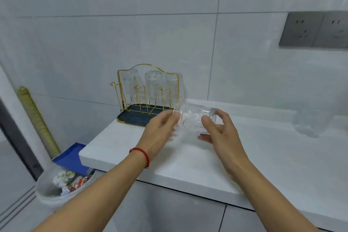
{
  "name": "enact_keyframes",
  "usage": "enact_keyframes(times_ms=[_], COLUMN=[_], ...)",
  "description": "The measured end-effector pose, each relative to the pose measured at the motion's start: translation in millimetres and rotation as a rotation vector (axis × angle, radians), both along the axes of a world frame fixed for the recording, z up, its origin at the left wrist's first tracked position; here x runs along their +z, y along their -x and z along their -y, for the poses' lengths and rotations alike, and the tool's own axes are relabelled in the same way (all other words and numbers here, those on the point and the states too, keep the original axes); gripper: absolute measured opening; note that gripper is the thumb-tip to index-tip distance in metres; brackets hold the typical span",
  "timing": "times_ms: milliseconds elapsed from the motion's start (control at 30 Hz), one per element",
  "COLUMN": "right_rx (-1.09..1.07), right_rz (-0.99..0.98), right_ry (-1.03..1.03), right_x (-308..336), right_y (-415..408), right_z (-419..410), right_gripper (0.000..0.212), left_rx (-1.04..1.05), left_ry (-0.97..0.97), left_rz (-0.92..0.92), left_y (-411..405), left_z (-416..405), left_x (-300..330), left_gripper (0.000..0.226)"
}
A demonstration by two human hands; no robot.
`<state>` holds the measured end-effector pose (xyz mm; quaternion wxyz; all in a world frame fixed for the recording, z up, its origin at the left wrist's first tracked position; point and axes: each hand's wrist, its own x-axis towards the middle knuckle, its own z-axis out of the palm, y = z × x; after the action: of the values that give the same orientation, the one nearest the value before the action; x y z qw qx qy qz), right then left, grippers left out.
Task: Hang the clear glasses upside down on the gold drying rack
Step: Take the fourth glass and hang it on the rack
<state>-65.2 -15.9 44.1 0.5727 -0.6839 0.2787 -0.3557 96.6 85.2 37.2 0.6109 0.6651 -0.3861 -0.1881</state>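
A gold wire drying rack (pixel 120 84) stands on a dark tray (pixel 130 117) at the back left of the white counter. Three clear glasses (pixel 153 84) hang upside down on its rear pegs; the front pegs are bare. A clear embossed glass (pixel 192 117) lies on its side in the air, just right of the rack. My right hand (pixel 220 132) grips it around the base end. My left hand (pixel 160 132), with a red string on the wrist, touches its rim end with the fingertips.
The white counter (pixel 263 156) runs rightwards along a tiled wall. A blurred clear glass (pixel 310 124) sits at the far right. Grey wall sockets (pixel 314 29) are above it. A full bin (pixel 64 182) and a blue dustpan (pixel 71 156) stand below the counter's left end.
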Motion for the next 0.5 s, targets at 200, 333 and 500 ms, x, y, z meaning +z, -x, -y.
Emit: enact_keyframes(times_ms=[200, 333, 500], right_rx=[-0.061, -0.065, -0.076], right_rz=[-0.013, -0.030, -0.091], right_ry=[0.457, 0.731, 0.905], right_x=[57.0, 96.7, 137.3], right_y=[-46.2, -105.2, -151.8], right_z=[-8.2, -15.3, -18.6], right_gripper=[0.054, 0.060, 0.064], left_rx=[0.298, 0.234, 0.222], left_ry=[-0.635, -0.651, -0.689], left_rz=[0.781, 0.787, 0.798], left_y=[-72.4, -77.3, -82.8], left_z=[-26.2, -22.2, -21.9], left_x=[-47.7, -56.1, -60.6], left_gripper=[0.070, 0.063, 0.063])
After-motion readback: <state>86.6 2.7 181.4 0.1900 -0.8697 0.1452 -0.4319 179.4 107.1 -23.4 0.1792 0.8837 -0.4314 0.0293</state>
